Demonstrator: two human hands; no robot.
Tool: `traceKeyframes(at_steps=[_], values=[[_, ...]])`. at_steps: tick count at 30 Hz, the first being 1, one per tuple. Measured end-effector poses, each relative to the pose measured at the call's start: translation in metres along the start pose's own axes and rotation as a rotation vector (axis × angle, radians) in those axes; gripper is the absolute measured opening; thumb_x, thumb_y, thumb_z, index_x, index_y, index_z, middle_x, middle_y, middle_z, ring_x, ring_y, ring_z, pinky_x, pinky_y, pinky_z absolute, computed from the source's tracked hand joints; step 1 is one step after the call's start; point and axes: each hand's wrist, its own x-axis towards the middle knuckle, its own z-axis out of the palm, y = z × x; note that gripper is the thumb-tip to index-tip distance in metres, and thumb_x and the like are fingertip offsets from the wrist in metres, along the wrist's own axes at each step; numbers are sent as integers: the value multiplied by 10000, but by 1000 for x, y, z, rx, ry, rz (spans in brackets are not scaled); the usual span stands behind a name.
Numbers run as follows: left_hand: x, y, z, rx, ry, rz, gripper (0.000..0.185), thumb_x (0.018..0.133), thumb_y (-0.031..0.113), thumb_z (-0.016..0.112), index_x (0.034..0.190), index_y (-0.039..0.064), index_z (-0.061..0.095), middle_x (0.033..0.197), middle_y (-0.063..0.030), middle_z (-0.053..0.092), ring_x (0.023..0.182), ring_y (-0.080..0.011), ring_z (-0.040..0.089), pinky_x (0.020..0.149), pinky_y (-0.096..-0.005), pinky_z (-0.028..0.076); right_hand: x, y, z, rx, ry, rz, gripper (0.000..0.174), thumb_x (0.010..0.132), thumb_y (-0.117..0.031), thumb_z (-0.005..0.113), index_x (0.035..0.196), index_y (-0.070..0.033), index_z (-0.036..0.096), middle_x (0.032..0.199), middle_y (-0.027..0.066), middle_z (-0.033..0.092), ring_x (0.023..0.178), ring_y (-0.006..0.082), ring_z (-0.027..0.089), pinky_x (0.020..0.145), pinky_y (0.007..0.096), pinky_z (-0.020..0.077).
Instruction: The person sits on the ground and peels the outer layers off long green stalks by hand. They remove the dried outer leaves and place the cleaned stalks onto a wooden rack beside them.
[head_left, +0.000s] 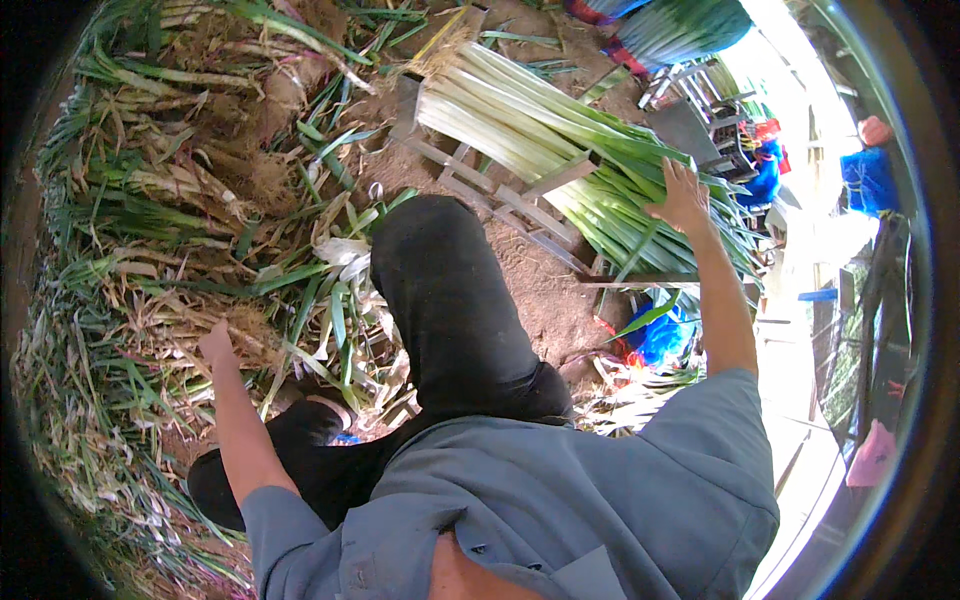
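Note:
A thick bundle of peeled green onions or young leeks (517, 120) lies in a low metal frame (480, 184), its white root ends at the upper left and its green leaves towards the right. My right hand (681, 195) rests on the green leaves with its fingers spread, gripping nothing. Over on the left, my left hand (216, 343) reaches into a heap of unpeeled stalks with dry leaves and roots (176, 319). Its fingers look bent at the stalks, but whether they hold any cannot be told.
Bundled green onions with red and blue wrapping (675, 34) lie at the upper right. Blue and red plastic ties (664, 334) sit below the frame. Peeled-off leaves (345, 300) litter the soil by my knee. A pink bag (872, 454) is at the far right.

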Motion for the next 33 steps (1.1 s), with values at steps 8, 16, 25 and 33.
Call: traceKeyframes(at_steps=[8,16,25,33], values=[[54,-19,-12,1366,34,721,271,971,253,610,1019,0,694,1043,-201,735,836,-312,695,645,-480,540,15,143,75,-197,169,134,288,836,-128,646,1101,-70,746,1205,170,693,1182,392,625,1010,521,491],[-18,7,-14,-611,-170,85,294,916,290,749,802,43,638,742,-91,649,641,-258,632,612,-455,537,23,-23,-27,506,752,-289,188,979,-165,675,1063,-16,752,1006,175,743,877,361,708,806,456,554],[-124,58,-27,-956,-700,156,329,930,262,762,1121,8,680,1014,-145,729,956,-274,702,889,-438,573,-32,-364,-182,900,159,-1086,293,950,-254,708,1075,9,731,1009,215,736,940,342,725,825,410,545],[-262,77,26,-1021,-1106,439,383,921,233,734,1254,50,685,1181,-81,734,1113,-235,697,942,-423,565,-123,-586,-204,715,-468,-1396,489,892,-435,753,1058,23,710,976,212,739,932,342,715,856,466,547]])
